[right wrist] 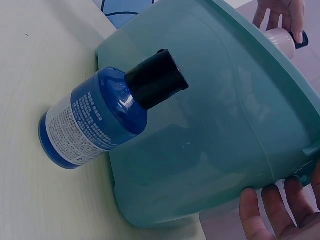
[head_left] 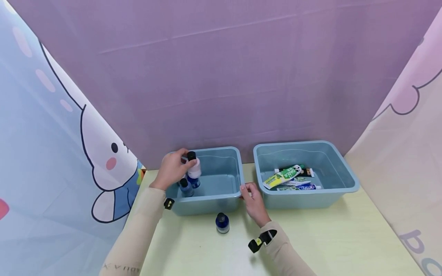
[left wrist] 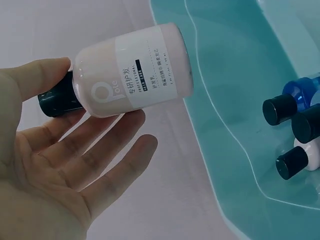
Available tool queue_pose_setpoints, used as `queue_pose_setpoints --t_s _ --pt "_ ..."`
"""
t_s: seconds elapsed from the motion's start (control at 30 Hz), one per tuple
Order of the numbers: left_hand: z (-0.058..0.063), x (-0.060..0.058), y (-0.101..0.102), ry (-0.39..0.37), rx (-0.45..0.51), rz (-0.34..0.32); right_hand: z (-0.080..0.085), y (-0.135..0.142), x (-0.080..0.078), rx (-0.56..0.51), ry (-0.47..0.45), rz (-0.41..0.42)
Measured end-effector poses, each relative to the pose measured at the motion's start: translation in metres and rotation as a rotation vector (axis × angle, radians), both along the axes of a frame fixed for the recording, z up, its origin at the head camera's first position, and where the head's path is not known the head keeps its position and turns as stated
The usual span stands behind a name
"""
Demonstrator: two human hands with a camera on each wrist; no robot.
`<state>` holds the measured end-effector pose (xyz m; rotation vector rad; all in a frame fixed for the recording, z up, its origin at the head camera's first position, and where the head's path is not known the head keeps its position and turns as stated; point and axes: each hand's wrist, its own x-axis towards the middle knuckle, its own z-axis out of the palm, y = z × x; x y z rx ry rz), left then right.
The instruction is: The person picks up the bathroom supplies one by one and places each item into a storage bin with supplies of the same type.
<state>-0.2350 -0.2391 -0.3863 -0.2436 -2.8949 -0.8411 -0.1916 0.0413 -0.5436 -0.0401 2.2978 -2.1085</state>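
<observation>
My left hand (head_left: 171, 169) holds a pale pink hair conditioner bottle (left wrist: 102, 82) with a black cap, thumb and fingers around its cap end. In the head view it is upright over the left part of a blue plastic bin (head_left: 208, 207). Inside that bin stand several black-capped bottles, among them a blue bottle (left wrist: 300, 92) and a whitish bottle (left wrist: 313, 154). My right hand (head_left: 254, 204) grips the bin's rim at its front right corner. Just in front of the bin, a blue bottle (right wrist: 107, 107) with a black cap stands on the table.
A second blue bin (head_left: 310, 197) stands to the right, with several toothpaste tubes (head_left: 284, 176) lying in it. Behind both bins hangs a purple cloth (head_left: 221, 84). Printed cloths rise on the left and right sides of the pale yellow table (head_left: 193, 249).
</observation>
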Motion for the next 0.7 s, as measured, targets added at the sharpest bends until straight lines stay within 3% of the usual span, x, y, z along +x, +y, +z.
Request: queue_pose_setpoints --t_s 0.7 --pt "-0.008 -0.03 0.004 -0.072 -0.09 -0.083 0.001 0.001 0.001 -0.004 0.001 0.001"
